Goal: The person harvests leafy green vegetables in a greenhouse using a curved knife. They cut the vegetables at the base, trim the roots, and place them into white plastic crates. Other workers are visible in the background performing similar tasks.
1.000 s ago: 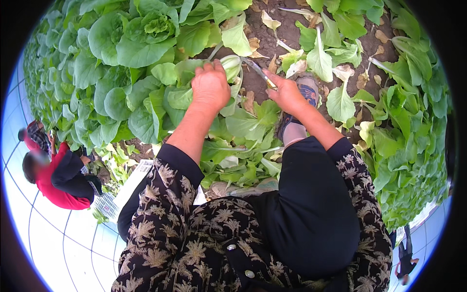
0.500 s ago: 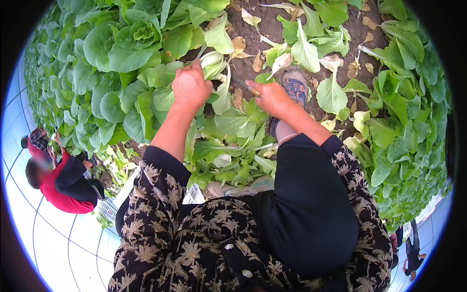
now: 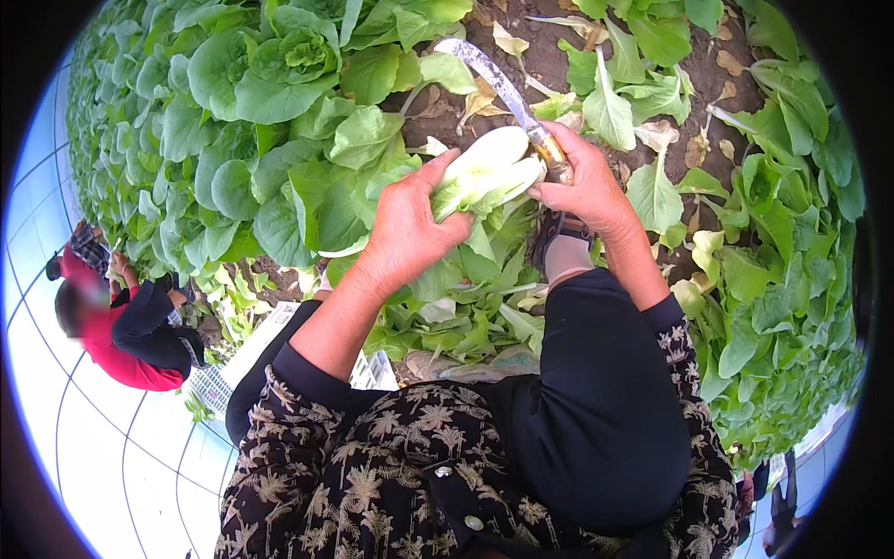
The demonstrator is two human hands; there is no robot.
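Note:
My left hand (image 3: 410, 222) is closed round a leafy green head (image 3: 489, 172), its pale white stalk end pointing up and right and its leaves hanging below. In my right hand (image 3: 591, 186) is a curved sickle knife (image 3: 498, 84) with a worn yellowish handle; its greyish blade arcs up and to the left, beyond the stalks. The right hand's thumb lies close by the pale stalk end; whether it touches cannot be told. Cut leaves (image 3: 456, 321) lie beneath both hands, between my legs.
Dense leafy plants (image 3: 261, 121) grow on the left, with more plants (image 3: 754, 270) on the right. Wilted leaves (image 3: 610, 107) lie on brown soil (image 3: 540, 47). A person in red (image 3: 121, 335) crouches at far left near a white crate (image 3: 209, 387).
The leafy head has come up out of the plant row and toward me in my left hand. My right hand has risen, turning the blade up into plain view.

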